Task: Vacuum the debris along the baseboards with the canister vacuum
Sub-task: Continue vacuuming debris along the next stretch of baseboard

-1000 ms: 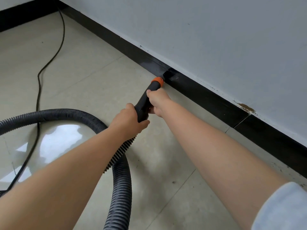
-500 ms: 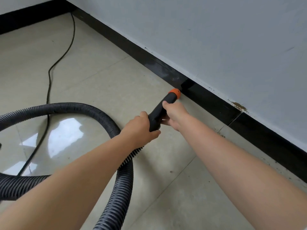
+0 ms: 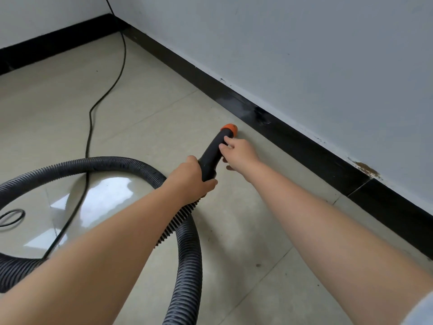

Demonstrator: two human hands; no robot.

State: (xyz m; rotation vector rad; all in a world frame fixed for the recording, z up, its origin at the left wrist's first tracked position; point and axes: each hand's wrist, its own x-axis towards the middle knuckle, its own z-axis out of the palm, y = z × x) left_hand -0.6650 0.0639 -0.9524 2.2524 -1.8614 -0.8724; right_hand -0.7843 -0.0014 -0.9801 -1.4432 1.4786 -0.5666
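My left hand (image 3: 191, 178) grips the stiff nozzle (image 3: 214, 152) above its springy hose (image 3: 187, 254), right hand (image 3: 239, 152) loosely fingering it (baseboard (image 3: 293, 139) at two o'clock).

We see two bare forearms reaching out from below; the left hand (image 3: 189, 177) and right hand (image 3: 239, 152) wear no gloves, rings or watch; a pale blue-grey sleeve (image 3: 419, 310) edges the right arm's upper end.
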